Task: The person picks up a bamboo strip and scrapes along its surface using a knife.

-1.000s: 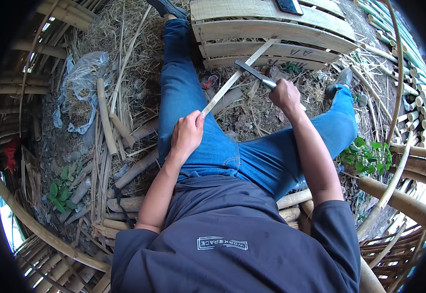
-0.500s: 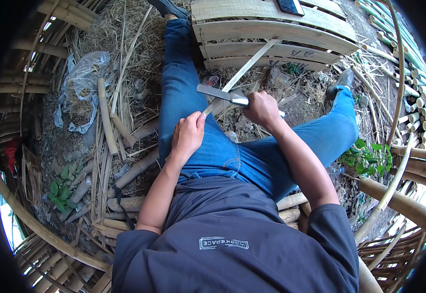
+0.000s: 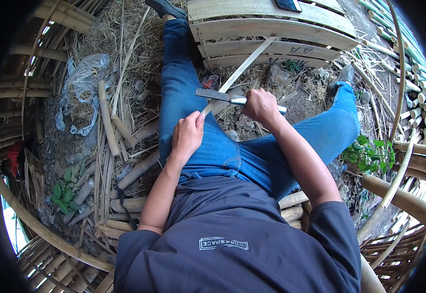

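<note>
Bamboo strip, thin, flat and pale, runs diagonally from our left hand on the thigh up toward 3 bamboo slats. We pinch its near end there. Our right hand is closed on a knife whose flat steel blade crosses the strip.

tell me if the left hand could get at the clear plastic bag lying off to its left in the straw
Probably yes, with a stretch. The left hand rests on the thigh, pinning the bamboo strip; only straw and loose bamboo sticks lie between it and the plastic bag. It would have to release the strip.
</note>
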### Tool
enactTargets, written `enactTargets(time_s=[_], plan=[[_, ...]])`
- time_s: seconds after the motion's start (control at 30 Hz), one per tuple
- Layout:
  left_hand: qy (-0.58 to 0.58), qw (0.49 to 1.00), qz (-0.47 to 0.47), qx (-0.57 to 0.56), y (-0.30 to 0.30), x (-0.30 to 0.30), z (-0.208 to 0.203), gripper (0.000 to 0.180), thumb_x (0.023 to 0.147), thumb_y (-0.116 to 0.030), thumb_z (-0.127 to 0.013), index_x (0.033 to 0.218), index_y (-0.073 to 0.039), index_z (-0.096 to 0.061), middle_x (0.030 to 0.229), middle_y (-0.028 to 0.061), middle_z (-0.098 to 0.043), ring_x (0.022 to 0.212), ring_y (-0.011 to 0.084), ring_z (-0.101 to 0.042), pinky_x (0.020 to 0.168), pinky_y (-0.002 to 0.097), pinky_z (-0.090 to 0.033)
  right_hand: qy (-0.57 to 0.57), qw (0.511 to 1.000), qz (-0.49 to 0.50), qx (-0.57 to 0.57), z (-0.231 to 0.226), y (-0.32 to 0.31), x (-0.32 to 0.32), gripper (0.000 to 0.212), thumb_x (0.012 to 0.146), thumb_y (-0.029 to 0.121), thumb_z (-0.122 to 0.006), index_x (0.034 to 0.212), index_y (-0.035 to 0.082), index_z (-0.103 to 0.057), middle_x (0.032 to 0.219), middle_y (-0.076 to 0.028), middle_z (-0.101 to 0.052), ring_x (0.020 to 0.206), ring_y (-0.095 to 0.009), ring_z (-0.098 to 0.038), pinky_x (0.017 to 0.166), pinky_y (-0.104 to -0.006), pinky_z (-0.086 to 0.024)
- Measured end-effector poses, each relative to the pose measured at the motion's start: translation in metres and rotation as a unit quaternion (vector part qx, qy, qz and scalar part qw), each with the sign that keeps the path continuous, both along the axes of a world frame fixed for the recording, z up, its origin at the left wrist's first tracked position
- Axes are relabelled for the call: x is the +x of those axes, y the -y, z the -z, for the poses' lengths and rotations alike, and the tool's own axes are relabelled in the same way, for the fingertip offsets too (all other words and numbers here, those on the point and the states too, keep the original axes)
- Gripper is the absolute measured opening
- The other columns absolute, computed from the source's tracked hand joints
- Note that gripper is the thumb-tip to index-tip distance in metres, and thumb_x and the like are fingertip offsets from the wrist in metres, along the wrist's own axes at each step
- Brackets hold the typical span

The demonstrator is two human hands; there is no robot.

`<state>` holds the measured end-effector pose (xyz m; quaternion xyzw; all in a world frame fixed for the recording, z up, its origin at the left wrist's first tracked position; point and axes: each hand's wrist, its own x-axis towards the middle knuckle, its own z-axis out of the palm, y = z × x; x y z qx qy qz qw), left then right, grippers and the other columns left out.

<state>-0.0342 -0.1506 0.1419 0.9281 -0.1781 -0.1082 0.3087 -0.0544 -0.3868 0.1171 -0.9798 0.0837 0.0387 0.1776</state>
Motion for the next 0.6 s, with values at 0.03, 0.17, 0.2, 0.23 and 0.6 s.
enactTargets(time_s=[0.03, 0.17, 0.2, 0.23, 0.6], plan=[[0.001, 1.000, -0.002, 0.000, -0.001, 0.000, 0.001, 0.028, 0.098, -0.024, -0.049, 0.083, -0.002, -0.056, 0.071, 0.0235, -0.060, 0.072, 0.0471, -0.058, 0.060, 0.0540, -0.042, -0.013, 1.000, -0.002, -0.002, -0.003, 0.001, 0.000, 0.018, 0.066, 0.014, -0.063, 0.073, -0.001, -0.069, 0.074, -0.025, -0.067, 0.072, -0.040, -0.069, 0.069, -0.0457, -0.057], [-0.007, 1.000, 0.006, 0.005, 0.001, 0.002, -0.004, 0.028, 0.098, -0.024, -0.049, 0.083, -0.002, -0.055, 0.071, 0.0233, -0.060, 0.072, 0.0468, -0.058, 0.060, 0.0539, -0.042, -0.001, 0.996, 0.092, 0.009, 0.009, 0.023, -0.002, 0.018, 0.070, 0.014, -0.060, 0.078, 0.000, -0.070, 0.077, -0.026, -0.067, 0.073, -0.041, -0.068, 0.071, -0.0475, -0.056], [-0.007, 1.000, 0.006, 0.002, 0.001, 0.001, -0.006, 0.028, 0.098, -0.024, -0.049, 0.083, -0.002, -0.055, 0.071, 0.0232, -0.060, 0.072, 0.0466, -0.058, 0.060, 0.0539, -0.042, -0.005, 0.994, 0.108, -0.003, 0.005, 0.034, -0.003, 0.019, 0.073, 0.013, -0.058, 0.081, 0.000, -0.070, 0.079, -0.027, -0.067, 0.075, -0.042, -0.068, 0.073, -0.0481, -0.055], [-0.006, 1.000, 0.006, -0.001, 0.002, 0.000, -0.007, 0.028, 0.098, -0.025, -0.049, 0.083, -0.002, -0.055, 0.071, 0.0232, -0.059, 0.072, 0.0464, -0.058, 0.060, 0.0538, -0.042, -0.038, 0.993, 0.110, -0.026, 0.001, 0.045, -0.001, 0.020, 0.071, 0.013, -0.060, 0.081, -0.001, -0.071, 0.083, -0.026, -0.068, 0.078, -0.040, -0.069, 0.073, -0.0462, -0.056], [-0.001, 1.000, -0.004, -0.002, 0.000, 0.001, 0.001, 0.029, 0.098, -0.025, -0.049, 0.082, -0.002, -0.056, 0.069, 0.0205, -0.059, 0.070, 0.0427, -0.060, 0.060, 0.0497, -0.043, -0.023, 0.991, 0.127, -0.035, 0.004, 0.044, 0.000, 0.021, 0.068, 0.014, -0.062, 0.082, 0.000, -0.071, 0.085, -0.025, -0.069, 0.080, -0.040, -0.069, 0.075, -0.0458, -0.056]])
